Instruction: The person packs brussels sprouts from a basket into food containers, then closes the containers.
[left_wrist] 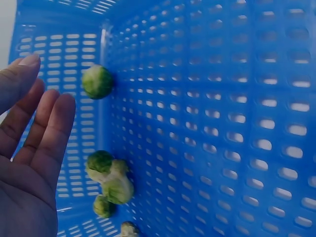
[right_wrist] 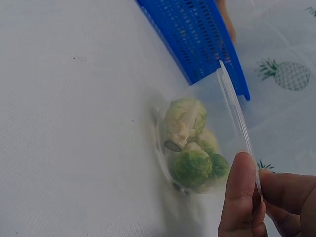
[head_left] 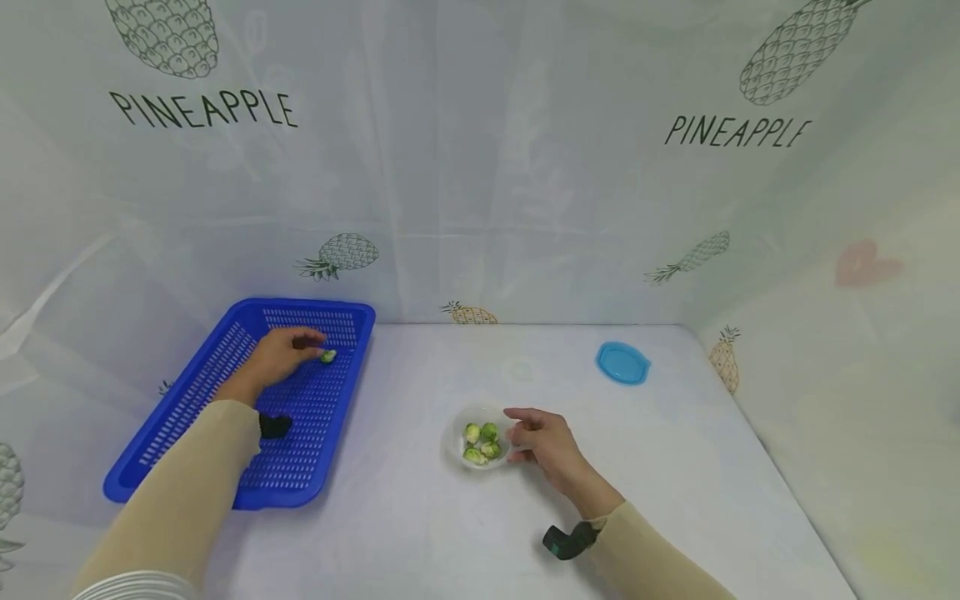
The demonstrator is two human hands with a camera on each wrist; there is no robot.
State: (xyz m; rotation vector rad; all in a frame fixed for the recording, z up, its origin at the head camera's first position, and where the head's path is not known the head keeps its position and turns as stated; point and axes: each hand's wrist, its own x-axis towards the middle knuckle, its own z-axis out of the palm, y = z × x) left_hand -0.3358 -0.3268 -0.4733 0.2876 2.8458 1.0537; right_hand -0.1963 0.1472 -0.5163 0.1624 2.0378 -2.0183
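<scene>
My left hand [head_left: 279, 357] reaches into the blue basket [head_left: 330, 479]. Its fingers are spread, with a gap between thumb and fingertips, in the left wrist view. A Brussels sprout [left_wrist: 97, 81] lies near those fingertips, apart from them. Several other sprouts [left_wrist: 117, 189] sit in the basket, hidden behind the arm in the head view. My right hand [head_left: 551, 450] pinches the rim of a clear plastic bowl [right_wrist: 207, 89] between thumb and fingers. Inside the bowl are several Brussels sprouts [right_wrist: 192, 167], seen through its wall. The bowl stands on the white table.
A light blue lid [head_left: 623, 363] lies at the back right of the white table [head_left: 420, 533]. Behind the table hangs a pale sheet [head_left: 480, 167] printed with pineapples. The basket takes up the table's left side.
</scene>
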